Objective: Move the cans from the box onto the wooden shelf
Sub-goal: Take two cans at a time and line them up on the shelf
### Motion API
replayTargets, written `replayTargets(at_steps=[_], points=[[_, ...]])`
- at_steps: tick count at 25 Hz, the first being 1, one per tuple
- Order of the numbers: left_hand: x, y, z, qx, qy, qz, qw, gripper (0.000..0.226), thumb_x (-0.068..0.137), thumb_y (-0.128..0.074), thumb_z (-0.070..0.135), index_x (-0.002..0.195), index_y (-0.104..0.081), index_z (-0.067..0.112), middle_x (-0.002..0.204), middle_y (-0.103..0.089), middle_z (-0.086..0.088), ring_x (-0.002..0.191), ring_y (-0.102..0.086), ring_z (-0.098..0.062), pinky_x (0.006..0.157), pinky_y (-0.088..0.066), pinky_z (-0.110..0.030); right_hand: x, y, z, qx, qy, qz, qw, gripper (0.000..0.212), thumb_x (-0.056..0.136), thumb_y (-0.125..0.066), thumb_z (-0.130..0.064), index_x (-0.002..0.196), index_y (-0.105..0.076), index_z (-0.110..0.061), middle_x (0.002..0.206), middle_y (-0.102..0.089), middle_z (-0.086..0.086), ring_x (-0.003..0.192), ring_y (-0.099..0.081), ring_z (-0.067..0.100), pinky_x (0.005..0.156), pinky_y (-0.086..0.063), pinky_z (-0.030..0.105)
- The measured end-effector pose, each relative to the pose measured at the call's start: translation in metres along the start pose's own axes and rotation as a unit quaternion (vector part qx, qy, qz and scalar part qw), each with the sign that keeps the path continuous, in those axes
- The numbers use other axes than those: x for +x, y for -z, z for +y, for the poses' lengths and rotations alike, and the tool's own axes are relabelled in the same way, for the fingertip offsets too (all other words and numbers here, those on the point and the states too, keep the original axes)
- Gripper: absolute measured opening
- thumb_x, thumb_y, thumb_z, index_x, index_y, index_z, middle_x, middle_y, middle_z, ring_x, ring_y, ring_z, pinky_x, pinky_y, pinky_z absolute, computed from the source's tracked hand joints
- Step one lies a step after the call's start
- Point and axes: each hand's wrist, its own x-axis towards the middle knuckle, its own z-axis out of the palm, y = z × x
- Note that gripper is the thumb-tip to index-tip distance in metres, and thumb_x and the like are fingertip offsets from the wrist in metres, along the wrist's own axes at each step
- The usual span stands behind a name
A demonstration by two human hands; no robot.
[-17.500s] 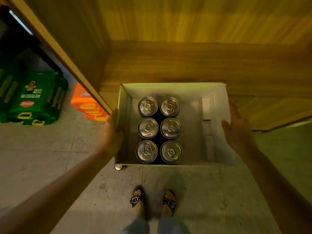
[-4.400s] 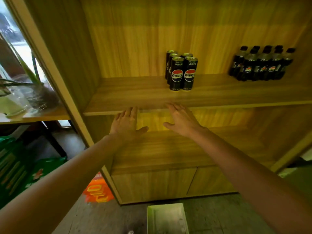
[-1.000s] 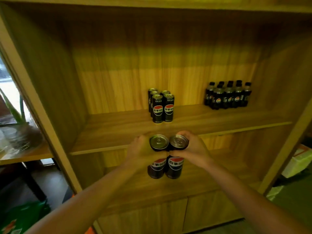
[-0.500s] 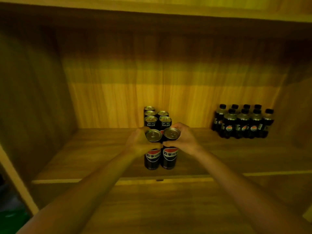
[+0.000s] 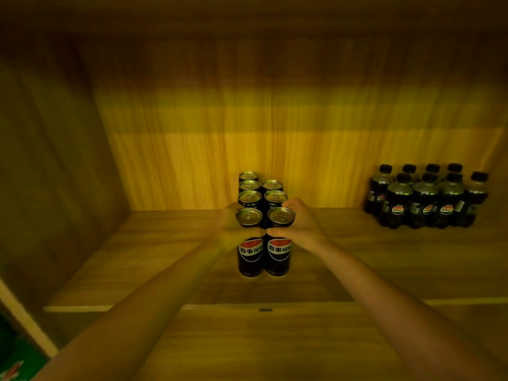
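Two black cans with red and blue logos stand side by side on the wooden shelf (image 5: 154, 259). My left hand (image 5: 228, 229) grips the left can (image 5: 250, 257) near its top. My right hand (image 5: 299, 226) grips the right can (image 5: 278, 255) the same way. Both cans sit upright, their bases on the board. Directly behind them stands a cluster of several more black cans (image 5: 259, 192) in two rows. The box is out of view.
A pack of several small black bottles (image 5: 426, 199) stands at the right of the same shelf. The shelf's left side wall (image 5: 55, 174) and back panel (image 5: 275, 119) enclose the space. A lower board (image 5: 261, 347) lies beneath the front edge.
Both hands have carried the two cans up from below the shelf edge and forward onto the shelf board, just in front of the other cans. The view has moved closer.
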Motion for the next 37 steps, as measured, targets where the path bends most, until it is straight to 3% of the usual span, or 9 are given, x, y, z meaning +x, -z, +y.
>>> replayTargets(at_steps=[4,7,10,13,15,22,28,31,37], points=[[0.005,-0.006,-0.016,-0.009,-0.023,0.018,1.000,0.077,0.066,-0.080,0.015,0.127,-0.034,0.009,0.125,-0.055,-0.012,0.116,-0.054,-0.025,0.089,-0.048,-0.036,-0.006,-0.006,0.008,0.037,-0.001,-0.009,0.999,0.073,0.069,-0.078,-0.015,0.126,-0.033,-0.009,0.123,-0.052,0.007,0.105,-0.050,0.013,0.083,-0.042,0.026],[0.003,-0.009,-0.049,-0.001,-0.012,-0.001,1.000,0.094,0.058,-0.084,0.032,0.134,-0.031,0.016,0.126,-0.050,0.002,0.120,-0.047,-0.017,0.101,-0.044,-0.045,-0.022,-0.009,0.020,0.091,-0.014,-0.062,0.994,0.071,0.072,-0.075,-0.011,0.131,-0.036,-0.011,0.131,-0.052,0.008,0.116,-0.049,0.013,0.089,-0.040,0.023],[-0.005,-0.020,-0.090,0.155,0.039,-0.036,0.986,0.094,0.056,-0.072,0.065,0.134,-0.039,0.023,0.140,-0.046,-0.001,0.132,-0.041,-0.024,0.107,-0.038,-0.048,-0.036,-0.024,0.047,-0.042,-0.066,-0.093,0.993,0.067,0.079,-0.070,-0.026,0.135,-0.036,-0.013,0.140,-0.047,0.009,0.129,-0.044,0.023,0.099,-0.037,0.029],[-0.006,-0.035,-0.111,0.324,0.022,-0.029,0.945,0.076,0.080,-0.049,0.061,0.141,-0.031,0.019,0.151,-0.030,-0.010,0.141,-0.021,-0.028,0.116,-0.020,-0.045,-0.033,-0.041,0.078,-0.262,-0.055,-0.052,0.962,0.068,0.081,-0.054,-0.056,0.133,-0.038,-0.014,0.139,-0.048,0.009,0.128,-0.045,0.025,0.104,-0.037,0.038],[-0.004,-0.039,-0.111,0.352,-0.002,-0.007,0.936,0.075,0.085,-0.040,0.060,0.144,-0.024,0.016,0.154,-0.023,-0.009,0.144,-0.012,-0.027,0.117,-0.011,-0.046,-0.028,-0.045,0.088,-0.313,-0.028,-0.023,0.949,0.070,0.082,-0.046,-0.061,0.131,-0.039,-0.013,0.138,-0.049,0.010,0.128,-0.043,0.026,0.107,-0.036,0.040],[0.006,-0.039,-0.110,0.383,-0.003,-0.025,0.924,0.080,0.086,-0.035,0.061,0.147,-0.012,0.015,0.157,-0.013,-0.011,0.145,-0.005,-0.029,0.117,-0.005,-0.049,-0.014,-0.046,0.095,-0.344,-0.008,-0.012,0.939,0.071,0.083,-0.045,-0.060,0.132,-0.038,-0.009,0.137,-0.048,0.011,0.128,-0.042,0.027,0.108,-0.035,0.040],[0.007,-0.034,-0.104,0.389,0.006,-0.039,0.921,0.084,0.085,-0.037,0.063,0.147,-0.007,0.015,0.157,-0.011,-0.010,0.145,-0.005,-0.029,0.117,-0.004,-0.050,-0.010,-0.044,0.091,-0.300,-0.050,-0.053,0.951,0.081,0.078,-0.051,-0.063,0.140,-0.030,-0.015,0.147,-0.039,0.011,0.135,-0.034,0.030,0.111,-0.029,0.045],[-0.008,-0.019,-0.101,0.398,0.000,-0.014,0.917,0.087,0.084,-0.040,0.062,0.147,-0.007,0.013,0.158,-0.009,-0.011,0.146,-0.005,-0.028,0.117,-0.003,-0.048,-0.023,-0.032,0.081,-0.344,-0.055,-0.045,0.936,0.088,0.077,-0.051,-0.066,0.142,-0.024,-0.014,0.150,-0.033,0.011,0.137,-0.031,0.029,0.112,-0.028,0.044],[-0.071,0.044,-0.114,0.433,-0.009,0.013,0.901,0.082,0.087,-0.040,0.055,0.148,-0.005,0.013,0.158,-0.008,-0.008,0.146,-0.005,-0.025,0.119,-0.004,-0.044,-0.064,-0.017,0.029,-0.398,-0.030,0.045,0.916,0.062,0.082,-0.056,-0.051,0.129,-0.044,-0.012,0.135,-0.051,0.012,0.123,-0.047,0.033,0.101,-0.039,0.046]])
